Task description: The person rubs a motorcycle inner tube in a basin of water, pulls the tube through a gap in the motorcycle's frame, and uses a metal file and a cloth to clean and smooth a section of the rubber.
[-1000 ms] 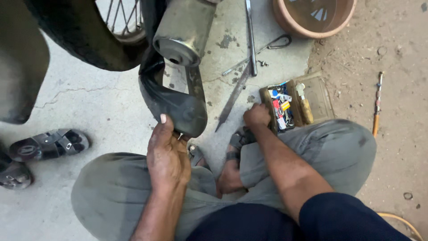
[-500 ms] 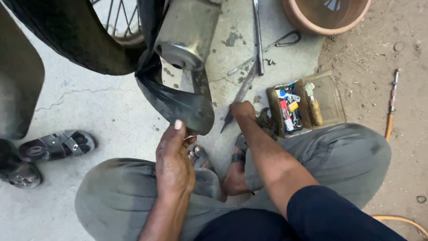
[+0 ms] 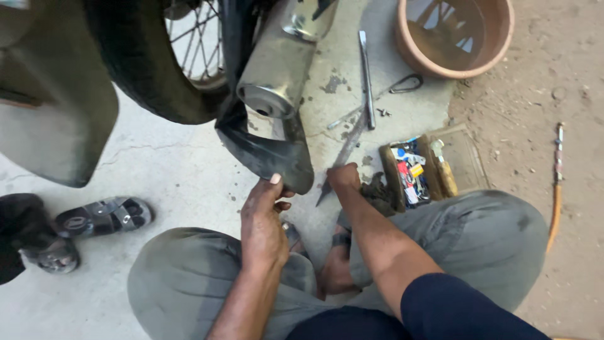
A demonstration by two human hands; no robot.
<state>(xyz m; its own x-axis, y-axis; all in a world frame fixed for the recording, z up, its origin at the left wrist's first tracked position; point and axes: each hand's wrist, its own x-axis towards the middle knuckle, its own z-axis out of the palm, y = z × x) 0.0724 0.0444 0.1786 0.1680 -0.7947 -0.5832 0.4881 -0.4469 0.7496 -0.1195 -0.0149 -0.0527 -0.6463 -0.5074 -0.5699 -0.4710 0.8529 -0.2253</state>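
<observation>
I squat on the concrete beside a motorcycle's rear wheel. My left hand [image 3: 261, 220] pinches the lower end of a black rubber inner tube [image 3: 264, 151], thumb on top; the tube hangs down from behind the chrome exhaust pipe [image 3: 283, 56]. My right hand [image 3: 344, 179] is closed over the lower part of a flat grey metal bar [image 3: 350, 140] that lies slanted on the ground, its tip showing below my fingers. Just right of that hand stands an open box [image 3: 412, 171] of small colourful items.
The tyre [image 3: 138, 69] and a mudguard fill the upper left. A long metal rod [image 3: 365, 69] and a wire loop [image 3: 406, 83] lie near a round clay-coloured basin [image 3: 456, 38]. A sandalled foot [image 3: 104, 216] is at left. A thin tool [image 3: 557, 151] lies on the dirt at right.
My right hand left the open box, moved left and closed on the flat metal bar. My left hand kept its hold on the inner tube.
</observation>
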